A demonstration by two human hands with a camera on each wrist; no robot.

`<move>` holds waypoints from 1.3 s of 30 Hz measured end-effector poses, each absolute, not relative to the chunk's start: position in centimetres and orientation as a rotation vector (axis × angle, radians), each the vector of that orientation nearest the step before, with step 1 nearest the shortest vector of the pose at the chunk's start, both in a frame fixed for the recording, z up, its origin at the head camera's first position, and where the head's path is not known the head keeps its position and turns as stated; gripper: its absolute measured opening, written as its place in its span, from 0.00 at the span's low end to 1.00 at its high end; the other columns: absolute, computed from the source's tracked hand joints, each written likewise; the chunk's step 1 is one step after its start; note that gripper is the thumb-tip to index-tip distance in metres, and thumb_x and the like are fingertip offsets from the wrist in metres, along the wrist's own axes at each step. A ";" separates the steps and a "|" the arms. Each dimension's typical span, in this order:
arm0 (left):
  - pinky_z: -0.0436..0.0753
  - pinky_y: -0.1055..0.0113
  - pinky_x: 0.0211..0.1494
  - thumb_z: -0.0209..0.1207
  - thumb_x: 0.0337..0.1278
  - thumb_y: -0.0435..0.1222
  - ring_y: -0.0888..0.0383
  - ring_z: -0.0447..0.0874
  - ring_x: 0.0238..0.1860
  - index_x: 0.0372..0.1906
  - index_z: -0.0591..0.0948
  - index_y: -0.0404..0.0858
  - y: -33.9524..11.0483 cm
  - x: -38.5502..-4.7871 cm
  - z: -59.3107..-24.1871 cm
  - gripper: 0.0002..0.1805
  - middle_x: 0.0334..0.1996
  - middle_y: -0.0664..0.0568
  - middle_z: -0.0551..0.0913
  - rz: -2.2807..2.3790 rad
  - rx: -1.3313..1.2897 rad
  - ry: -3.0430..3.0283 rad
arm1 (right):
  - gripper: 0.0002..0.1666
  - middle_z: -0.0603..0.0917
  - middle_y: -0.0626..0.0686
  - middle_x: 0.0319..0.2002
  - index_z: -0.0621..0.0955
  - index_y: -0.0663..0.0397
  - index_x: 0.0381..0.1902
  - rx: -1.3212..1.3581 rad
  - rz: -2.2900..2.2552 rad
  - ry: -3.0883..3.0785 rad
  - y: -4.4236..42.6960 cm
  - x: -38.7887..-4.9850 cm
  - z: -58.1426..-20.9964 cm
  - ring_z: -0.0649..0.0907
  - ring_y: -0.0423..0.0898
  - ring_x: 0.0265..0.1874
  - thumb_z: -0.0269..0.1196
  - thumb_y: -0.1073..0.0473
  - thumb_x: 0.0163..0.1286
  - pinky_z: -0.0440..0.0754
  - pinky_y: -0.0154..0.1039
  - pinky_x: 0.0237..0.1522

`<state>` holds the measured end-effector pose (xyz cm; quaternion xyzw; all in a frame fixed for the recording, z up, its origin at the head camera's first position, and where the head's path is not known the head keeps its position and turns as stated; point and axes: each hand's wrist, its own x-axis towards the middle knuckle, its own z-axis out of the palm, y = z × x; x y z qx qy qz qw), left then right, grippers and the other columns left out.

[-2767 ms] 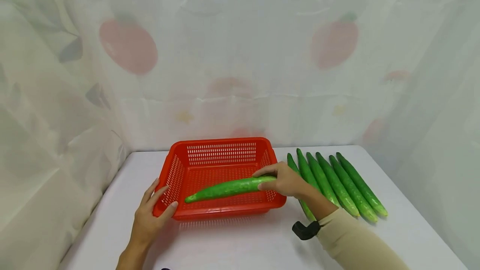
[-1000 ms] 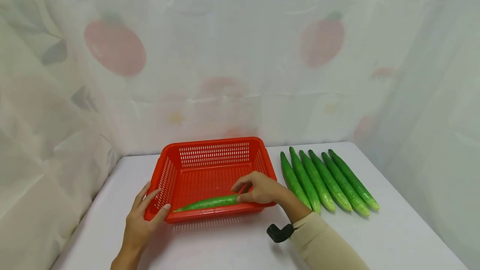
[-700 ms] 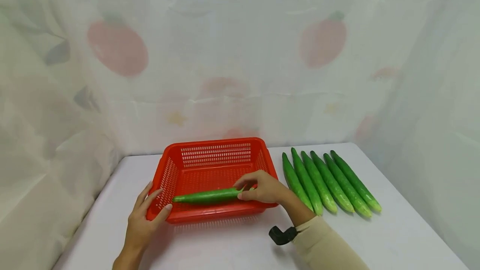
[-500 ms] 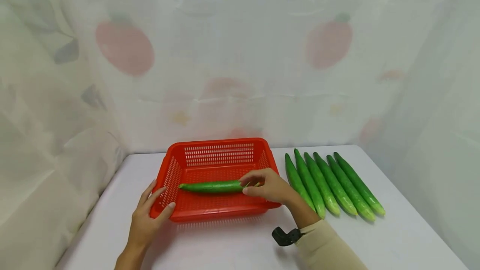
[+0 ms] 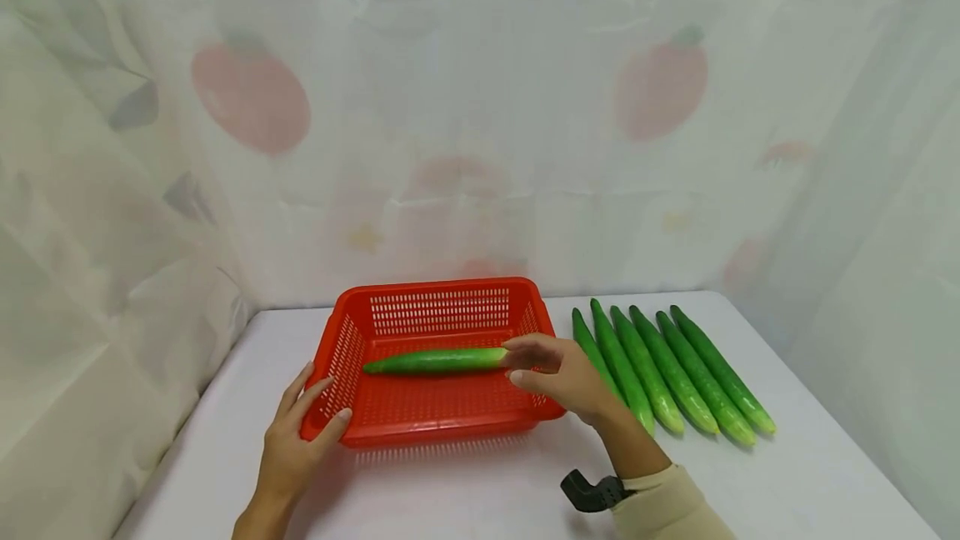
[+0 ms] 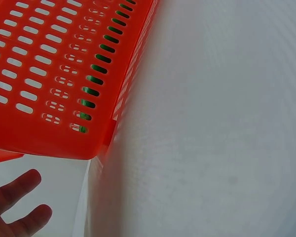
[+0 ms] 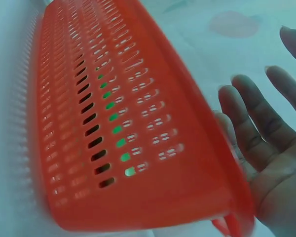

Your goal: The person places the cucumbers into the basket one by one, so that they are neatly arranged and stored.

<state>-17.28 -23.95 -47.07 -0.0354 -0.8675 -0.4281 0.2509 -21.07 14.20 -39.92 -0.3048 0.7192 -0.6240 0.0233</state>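
Observation:
A long green cucumber (image 5: 435, 362) lies crosswise inside the red perforated basket (image 5: 450, 430). Its paler right end is next to my right hand (image 5: 566, 377), which hovers over the basket's right side with fingers apart and nothing held. In the right wrist view those relaxed fingers (image 7: 251, 106) show beyond the basket rim. My left hand (image 5: 292, 436) is at the basket's front left corner, its spread fingers and thumb lying at the rim. Green shows through the slots in both wrist views.
Several more cucumbers (image 5: 671, 369) lie side by side, slanting, on the white table (image 5: 450, 498) right of the basket. A pale curtain (image 5: 465, 107) with faded fruit prints stands behind. A black device (image 5: 596, 492) is on my right wrist.
My right hand has set the cucumber down into the basket, shifted it toward the middle, and let go, drawing back to the right. The left hand stays at the corner.

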 end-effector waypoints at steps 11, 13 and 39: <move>0.62 0.87 0.53 0.70 0.50 0.39 0.50 0.64 0.66 0.59 0.79 0.39 -23.9 -17.4 -47.1 0.28 0.70 0.55 0.62 -1.161 -0.086 -2.355 | 0.22 0.78 0.69 0.49 0.76 0.65 0.57 -0.995 -2.115 2.183 16.5 -19.2 -37.7 0.79 0.66 0.46 0.60 0.70 0.65 0.83 0.47 0.42; 0.62 0.87 0.53 0.70 0.50 0.39 0.51 0.64 0.66 0.59 0.79 0.39 -23.9 -17.4 -47.2 0.28 0.70 0.55 0.62 -1.162 -0.088 -2.351 | 0.22 0.78 0.69 0.49 0.76 0.63 0.58 -0.982 -2.129 2.186 16.9 -19.0 -37.3 0.79 0.66 0.47 0.60 0.71 0.65 0.83 0.47 0.41; 0.63 0.88 0.52 0.70 0.50 0.38 0.52 0.66 0.63 0.58 0.79 0.37 -23.9 -17.3 -47.3 0.28 0.70 0.53 0.63 -1.157 -0.111 -2.334 | 0.26 0.77 0.65 0.53 0.71 0.71 0.61 -1.011 -2.156 2.356 23.1 -16.4 -34.4 0.81 0.56 0.49 0.58 0.78 0.64 0.82 0.41 0.45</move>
